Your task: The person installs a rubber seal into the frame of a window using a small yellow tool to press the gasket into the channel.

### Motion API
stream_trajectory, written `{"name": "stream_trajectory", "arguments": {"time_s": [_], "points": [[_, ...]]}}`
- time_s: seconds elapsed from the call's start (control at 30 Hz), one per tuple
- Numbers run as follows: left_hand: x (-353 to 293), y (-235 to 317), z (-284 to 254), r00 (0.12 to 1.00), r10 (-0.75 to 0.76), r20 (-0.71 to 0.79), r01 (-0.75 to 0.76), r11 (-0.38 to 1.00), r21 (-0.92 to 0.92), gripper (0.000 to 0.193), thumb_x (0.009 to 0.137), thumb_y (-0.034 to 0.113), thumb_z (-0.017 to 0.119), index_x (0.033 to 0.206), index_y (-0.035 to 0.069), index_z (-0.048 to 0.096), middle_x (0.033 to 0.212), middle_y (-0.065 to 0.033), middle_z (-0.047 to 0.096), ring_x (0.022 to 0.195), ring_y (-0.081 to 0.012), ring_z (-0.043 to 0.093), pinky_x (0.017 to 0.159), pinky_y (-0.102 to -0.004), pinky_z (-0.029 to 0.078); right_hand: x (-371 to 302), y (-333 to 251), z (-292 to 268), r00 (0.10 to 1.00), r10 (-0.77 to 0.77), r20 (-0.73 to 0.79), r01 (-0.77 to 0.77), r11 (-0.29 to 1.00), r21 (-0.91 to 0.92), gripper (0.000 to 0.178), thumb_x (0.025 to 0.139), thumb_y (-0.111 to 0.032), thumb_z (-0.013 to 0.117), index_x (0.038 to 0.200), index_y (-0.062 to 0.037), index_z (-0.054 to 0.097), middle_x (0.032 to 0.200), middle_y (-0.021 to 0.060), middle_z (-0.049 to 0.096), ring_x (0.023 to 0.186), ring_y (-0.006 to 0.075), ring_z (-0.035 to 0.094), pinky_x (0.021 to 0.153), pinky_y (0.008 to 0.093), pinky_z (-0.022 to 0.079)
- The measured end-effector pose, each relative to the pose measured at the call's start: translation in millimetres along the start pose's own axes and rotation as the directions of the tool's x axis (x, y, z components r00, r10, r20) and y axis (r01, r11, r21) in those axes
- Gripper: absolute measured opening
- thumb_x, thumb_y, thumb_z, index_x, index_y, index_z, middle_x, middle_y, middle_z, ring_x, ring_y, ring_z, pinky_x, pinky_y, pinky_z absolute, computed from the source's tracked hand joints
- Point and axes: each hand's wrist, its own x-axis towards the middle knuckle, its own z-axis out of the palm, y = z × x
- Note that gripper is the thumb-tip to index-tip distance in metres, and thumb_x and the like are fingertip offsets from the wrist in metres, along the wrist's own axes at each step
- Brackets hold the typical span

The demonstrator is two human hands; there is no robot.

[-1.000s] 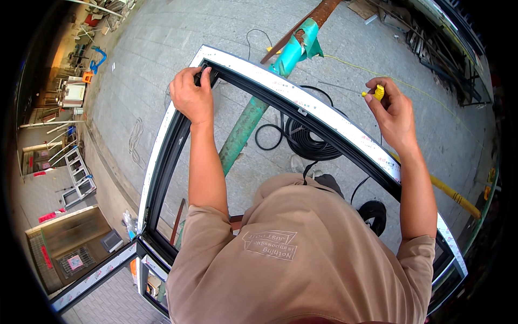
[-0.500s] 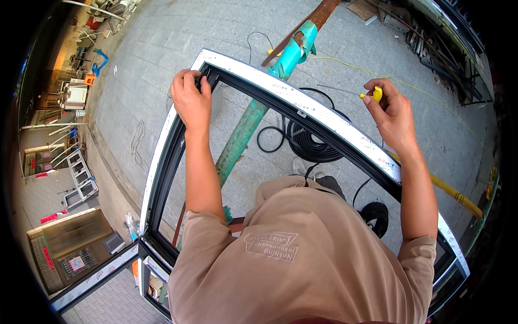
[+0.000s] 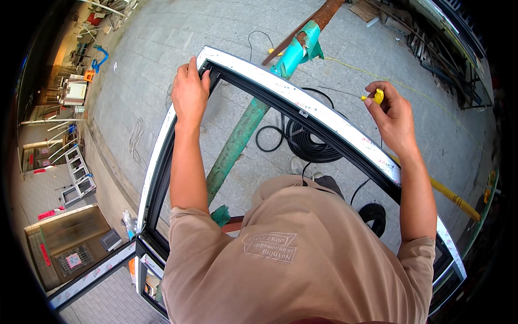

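A large window frame (image 3: 345, 129), black inside with printed white protective film on its face, lies in front of me. My left hand (image 3: 190, 97) is at its far left corner, fingers over the outer side and thumb at the black inner edge, gripping it. Some of its fingertips are hidden. To the right, above the floor and past the far rail, my right hand (image 3: 393, 110) is closed around the yellow handle of a screwdriver (image 3: 379, 96). Its long thin shaft points left, apart from the frame.
A green pipe (image 3: 237, 141) with a rusty end runs beneath the frame. Coiled black hose (image 3: 313, 141) lies on the paved floor. A yellow pole (image 3: 453, 195) stands out at right. Scrap bars (image 3: 431, 59) are piled far right; an aluminium ladder (image 3: 80, 173) lies left.
My left hand has shifted from the frame's inner corner onto its left side, fingers straighter. My right hand keeps the screwdriver almost in place.
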Motion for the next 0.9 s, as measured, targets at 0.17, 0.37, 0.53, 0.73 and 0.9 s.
{"name": "stream_trajectory", "arguments": {"time_s": [0.17,0.37,0.53,0.73,0.9], "points": [[0.9,1.1,-1.2,1.0,-0.014,0.012,0.014,1.0,0.007,0.056,0.113,0.034,0.082,0.158,0.002,0.073,0.13,-0.0193,0.076,0.114,-0.0423,0.078,0.096,-0.0542,0.065,-0.9,-1.3,-0.6,1.0,-0.002,-0.002,0.002,1.0,-0.016,0.023,0.109,-0.01,0.083,0.131,-0.0047,0.076,0.086,-0.0001,0.063,0.07,0.0081,0.051,0.065,0.0315,0.044],[3.3,4.0,-6.3,0.996,-0.064,0.069,0.065,0.998,-0.013,0.055,0.112,0.034,0.083,0.154,0.0,0.072,0.127,-0.0231,0.075,0.116,-0.0462,0.076,0.098,-0.0571,0.063,-1.5,0.1,1.5,1.0,0.006,-0.004,-0.006,1.0,-0.005,0.023,0.11,-0.01,0.083,0.131,-0.0046,0.076,0.086,-0.0005,0.063,0.072,0.0078,0.05,0.066,0.0312,0.044],[3.3,5.6,-5.9,0.991,-0.103,0.087,0.106,0.994,-0.031,0.053,0.111,0.033,0.084,0.15,-0.002,0.072,0.127,-0.0248,0.075,0.119,-0.0481,0.074,0.101,-0.0578,0.061,-1.5,1.4,2.3,1.0,-0.012,-0.007,0.012,1.0,-0.005,0.024,0.11,-0.011,0.084,0.132,-0.0046,0.076,0.086,-0.0003,0.063,0.072,0.0075,0.05,0.066,0.0311,0.043],[7.1,-0.2,-6.9,0.991,-0.078,0.105,0.087,0.992,-0.087,0.054,0.111,0.033,0.084,0.149,-0.003,0.071,0.127,-0.0261,0.074,0.119,-0.049,0.074,0.101,-0.0581,0.061,-1.4,0.4,2.4,0.998,-0.016,-0.057,0.016,1.0,-0.011,0.024,0.111,-0.011,0.084,0.132,-0.0046,0.076,0.088,-0.0002,0.066,0.073,0.0073,0.052,0.067,0.0302,0.046],[1.8,7.1,-0.8,0.99,-0.101,0.094,0.104,0.994,-0.02,0.053,0.112,0.034,0.083,0.146,-0.004,0.069,0.127,-0.0274,0.073,0.117,-0.0499,0.074,0.1,-0.0589,0.061,-3.3,-2.5,4.3,0.995,0.011,-0.101,-0.008,1.0,0.03,0.02,0.111,-0.011,0.084,0.129,-0.0045,0.078,0.084,-0.0003,0.066,0.073,0.0069,0.055,0.069,0.0296,0.049]]}}
